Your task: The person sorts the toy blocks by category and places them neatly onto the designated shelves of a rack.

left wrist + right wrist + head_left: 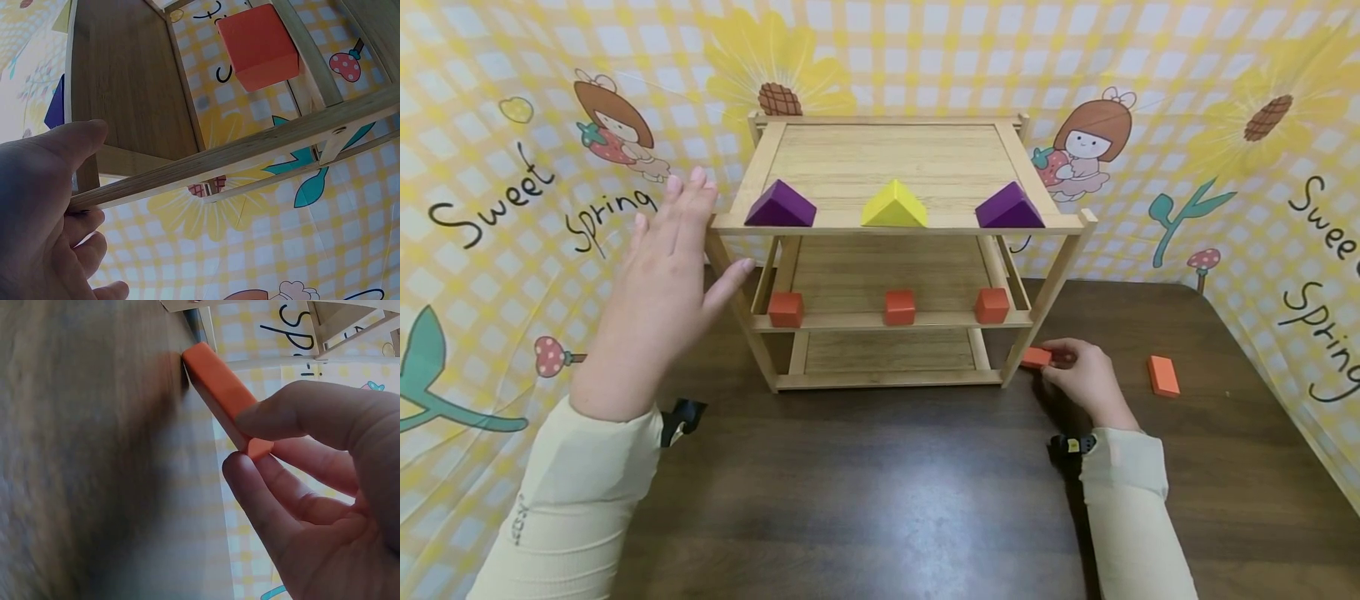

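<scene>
A three-tier wooden shelf rack (pixel 887 382) stands on the dark table. At its upper left front corner is my left hand (pixel 658 292), the thumb (pixel 84 140) on one side of the post and the fingers on the other. My right hand (pixel 1086 379) pinches an orange rectangular block (pixel 219 381) between thumb and fingertips, low beside the rack's right front leg. The block points toward the rack, close over the table. In the left wrist view, a red cube (pixel 259 47) shows on the middle tier.
Along the top front edge sit two purple triangular prisms (pixel 781 204) with a yellow one (pixel 895 205) between them. Three red cubes (pixel 900 308) line the middle tier's front. Another orange block (pixel 1163 377) lies on the table (pixel 865 492) at right. A patterned cloth (pixel 895 50) hangs behind.
</scene>
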The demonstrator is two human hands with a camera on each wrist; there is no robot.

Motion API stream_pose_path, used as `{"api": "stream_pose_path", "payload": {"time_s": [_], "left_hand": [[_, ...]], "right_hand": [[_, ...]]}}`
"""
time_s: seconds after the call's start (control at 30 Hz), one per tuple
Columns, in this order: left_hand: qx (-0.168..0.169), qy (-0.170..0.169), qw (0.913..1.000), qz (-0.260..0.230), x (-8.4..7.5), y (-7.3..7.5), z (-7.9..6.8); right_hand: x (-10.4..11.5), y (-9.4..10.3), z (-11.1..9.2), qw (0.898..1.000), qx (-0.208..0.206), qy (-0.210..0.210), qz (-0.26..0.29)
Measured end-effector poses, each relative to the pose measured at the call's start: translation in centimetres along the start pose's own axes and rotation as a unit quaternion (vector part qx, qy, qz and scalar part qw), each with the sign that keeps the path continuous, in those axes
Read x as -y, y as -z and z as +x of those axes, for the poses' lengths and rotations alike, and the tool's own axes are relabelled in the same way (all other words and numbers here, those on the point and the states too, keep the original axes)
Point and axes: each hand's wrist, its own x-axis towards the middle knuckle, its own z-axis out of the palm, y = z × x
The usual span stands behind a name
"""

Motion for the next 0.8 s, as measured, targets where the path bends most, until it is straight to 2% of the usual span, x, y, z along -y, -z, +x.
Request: {"api": "stream_pose_path", "payload": {"time_s": [0.37,0.8], "left_hand": [[-0.003,-0.001,1.0,-0.001,0.0,0.0,-0.1],[-0.004,0.002,1.0,-0.004,0.0,-0.1,0.0]], "right_hand": [[0.3,0.7,-0.6,0.999,-0.024,-0.004,0.027],[0.6,2.5,-1.6,0.999,-0.021,-0.01,0.038]]}}
